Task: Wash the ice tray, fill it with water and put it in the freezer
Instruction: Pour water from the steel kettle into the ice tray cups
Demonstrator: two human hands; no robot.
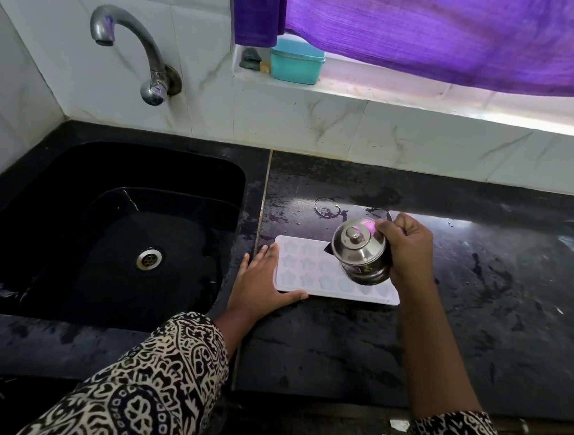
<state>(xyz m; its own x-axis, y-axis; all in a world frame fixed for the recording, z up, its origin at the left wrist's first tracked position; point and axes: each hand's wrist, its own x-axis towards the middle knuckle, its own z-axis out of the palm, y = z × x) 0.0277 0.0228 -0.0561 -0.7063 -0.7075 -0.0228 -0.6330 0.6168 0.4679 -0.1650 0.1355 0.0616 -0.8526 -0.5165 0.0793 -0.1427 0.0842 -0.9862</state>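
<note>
White ice tray [309, 268] lies flat on black worktop [338, 346], just right of the sink [112, 224], star-shaped cells facing up. Left hand [262, 282] is flat with fingers spread, resting against the tray's left edge, thumb along its near edge. Right hand [407, 250] grips a small lidded steel pot [360, 251], fingers curled round its side. The pot is tilted, lid knob toward the camera, and held over the tray's right part; can't tell if it touches the tray. Worktop looks wet, with a ring mark behind the tray. Tap [128, 42] on the tiled wall above the sink, no water running. Teal box [297, 61] on the window ledge under a purple curtain [438, 32]. Patterned sleeves on both arms.
</note>
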